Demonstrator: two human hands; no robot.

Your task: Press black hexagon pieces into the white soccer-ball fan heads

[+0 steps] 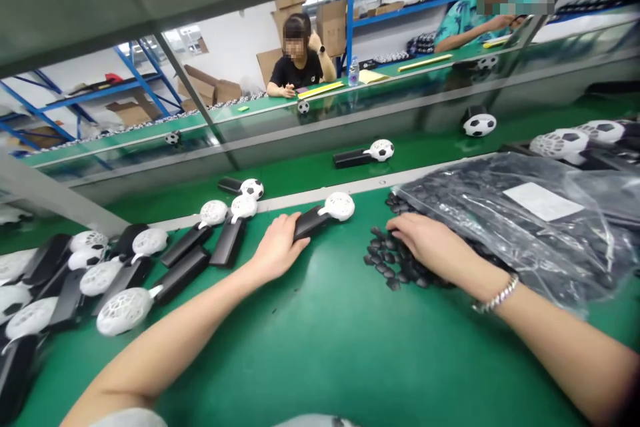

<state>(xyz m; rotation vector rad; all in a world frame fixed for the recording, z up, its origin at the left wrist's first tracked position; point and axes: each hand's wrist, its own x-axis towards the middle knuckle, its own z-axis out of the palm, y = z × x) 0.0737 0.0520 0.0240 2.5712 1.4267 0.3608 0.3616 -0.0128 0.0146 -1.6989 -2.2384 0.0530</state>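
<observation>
My left hand (pixel 275 248) is closed round the black handle (pixel 311 220) of a piece whose other end is a white openwork football (pixel 341 207). That piece lies low over the green table (pixel 320 333), ball end pointing right. My right hand (pixel 427 247), a chain bracelet at its wrist, reaches down to a heap of small black pentagon-like pieces (pixel 384 257). Its fingers are drawn together at the heap's edge, and whatever is between the fingertips is hidden. Behind that hand, a clear plastic bag (pixel 480 197) holds many more dark pieces.
Several similar ball-and-handle pieces (pixel 125 311) crowd the left side, and more (pixel 560 144) sit at the right. Beyond a pale rail (pixel 280 200), a lower green belt (pixel 425 153) carries others. Two people (pixel 299 70) sit across the line.
</observation>
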